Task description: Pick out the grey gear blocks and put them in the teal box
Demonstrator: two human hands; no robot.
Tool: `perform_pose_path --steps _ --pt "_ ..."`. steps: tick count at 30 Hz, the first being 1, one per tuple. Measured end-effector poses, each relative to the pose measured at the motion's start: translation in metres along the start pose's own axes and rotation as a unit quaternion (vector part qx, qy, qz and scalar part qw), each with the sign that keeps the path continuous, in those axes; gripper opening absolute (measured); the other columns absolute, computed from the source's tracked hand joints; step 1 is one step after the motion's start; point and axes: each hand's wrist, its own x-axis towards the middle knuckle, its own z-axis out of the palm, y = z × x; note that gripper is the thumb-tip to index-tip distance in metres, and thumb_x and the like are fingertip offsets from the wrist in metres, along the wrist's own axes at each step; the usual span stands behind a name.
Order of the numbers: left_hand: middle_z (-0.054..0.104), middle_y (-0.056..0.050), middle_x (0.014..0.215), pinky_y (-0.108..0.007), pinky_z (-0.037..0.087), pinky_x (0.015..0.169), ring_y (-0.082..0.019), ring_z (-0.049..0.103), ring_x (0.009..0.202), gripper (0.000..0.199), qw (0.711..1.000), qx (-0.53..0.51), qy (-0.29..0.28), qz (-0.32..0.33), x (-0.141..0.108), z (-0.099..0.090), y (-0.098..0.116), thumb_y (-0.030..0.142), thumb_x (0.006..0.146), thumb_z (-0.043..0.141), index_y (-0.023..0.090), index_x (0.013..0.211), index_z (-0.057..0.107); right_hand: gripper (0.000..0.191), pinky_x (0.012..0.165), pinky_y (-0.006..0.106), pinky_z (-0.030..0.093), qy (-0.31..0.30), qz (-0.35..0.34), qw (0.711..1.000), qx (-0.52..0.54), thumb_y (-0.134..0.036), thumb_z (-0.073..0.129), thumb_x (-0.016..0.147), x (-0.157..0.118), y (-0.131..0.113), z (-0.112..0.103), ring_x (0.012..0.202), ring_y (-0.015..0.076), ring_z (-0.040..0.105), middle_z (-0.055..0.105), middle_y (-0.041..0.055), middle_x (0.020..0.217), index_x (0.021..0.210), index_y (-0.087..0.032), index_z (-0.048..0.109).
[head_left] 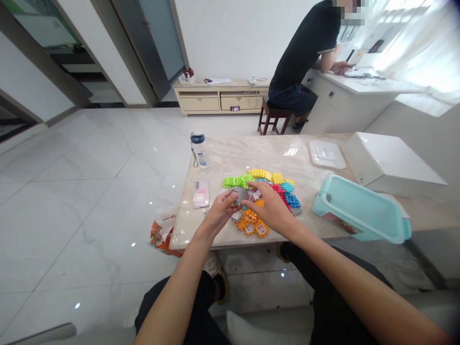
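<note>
Marble tabletop (251, 153), left to right: left hand (218, 213) pinching a grey gear-edged plastic tile (239, 195), right hand (268, 207) fairly wide at its edge (grip uncertain), multicoloured tiles (251, 223) heaped loose, mostly unassembled, teal plastic bin (359, 208) beside them.

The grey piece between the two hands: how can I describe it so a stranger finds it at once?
On the marble table, find the heap of colourful toothed plastic pieces. The person's left hand and right hand meet over it. The grey piece is between those hands, the only one held up.
</note>
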Motion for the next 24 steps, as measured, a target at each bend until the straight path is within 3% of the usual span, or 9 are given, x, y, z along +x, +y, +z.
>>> perform_pose_path --steps 3,5,10,14,19,24 --pt "0.078 -0.005 0.095 -0.029 0.059 0.079 -0.016 0.071 0.079 0.047 1.000 0.006 0.011 -0.010 0.001 -0.006 0.002 0.048 0.076 0.099 0.017 0.104 0.079 0.071 0.128 0.054 0.043 -0.066 -0.073 0.995 -0.036 -0.044 0.081 0.098 0.003 0.000 -0.003 0.152 0.0304 0.053 0.059 0.0152 0.159 0.160 -0.025 0.053" --pt "0.078 -0.006 0.095 -0.029 0.059 0.079 -0.016 0.071 0.077 0.046 1.000 0.015 0.003 -0.024 0.001 -0.007 0.001 0.047 0.075 0.100 0.017 0.104 0.080 0.077 0.129 0.054 0.043 -0.104 -0.098 0.989 -0.046 -0.042 0.083 0.096 0.006 0.003 -0.002 0.153 0.0302 0.052 0.057 0.0154 0.162 0.164 -0.026 0.049" --pt "0.079 -0.011 0.103 -0.029 0.058 0.081 -0.020 0.075 0.088 0.051 0.999 0.041 -0.008 -0.033 0.000 -0.004 -0.004 0.042 0.072 0.102 0.015 0.111 0.082 0.068 0.122 0.051 0.051 -0.120 -0.100 0.987 -0.041 -0.028 0.078 0.098 0.011 0.013 0.006 0.142 0.0284 0.064 0.066 0.0150 0.153 0.162 -0.026 0.055" --pt "0.080 -0.013 0.106 -0.032 0.059 0.086 -0.025 0.076 0.099 0.051 0.998 0.041 -0.028 -0.034 -0.001 -0.004 -0.005 0.046 0.074 0.101 0.015 0.111 0.082 0.064 0.118 0.048 0.054 -0.113 -0.101 0.988 -0.024 -0.026 0.080 0.096 0.011 0.018 0.007 0.136 0.0272 0.069 0.070 0.0138 0.149 0.158 -0.026 0.060" --pt "0.080 -0.014 0.109 -0.031 0.059 0.083 -0.026 0.077 0.100 0.055 0.998 0.052 -0.039 -0.024 0.000 -0.002 -0.004 0.049 0.074 0.101 0.015 0.113 0.082 0.059 0.122 0.047 0.050 -0.123 -0.122 0.985 -0.026 -0.034 0.080 0.098 0.011 0.016 0.003 0.142 0.0266 0.065 0.068 0.0126 0.152 0.154 -0.026 0.062" --pt "0.080 -0.014 0.106 -0.030 0.059 0.078 -0.025 0.076 0.096 0.051 0.998 0.046 -0.032 -0.019 -0.001 0.001 0.001 0.046 0.076 0.100 0.015 0.112 0.082 0.066 0.118 0.047 0.052 -0.105 -0.106 0.988 -0.029 -0.045 0.086 0.093 0.020 0.014 0.002 0.135 0.0280 0.068 0.072 0.0133 0.145 0.151 -0.023 0.064"
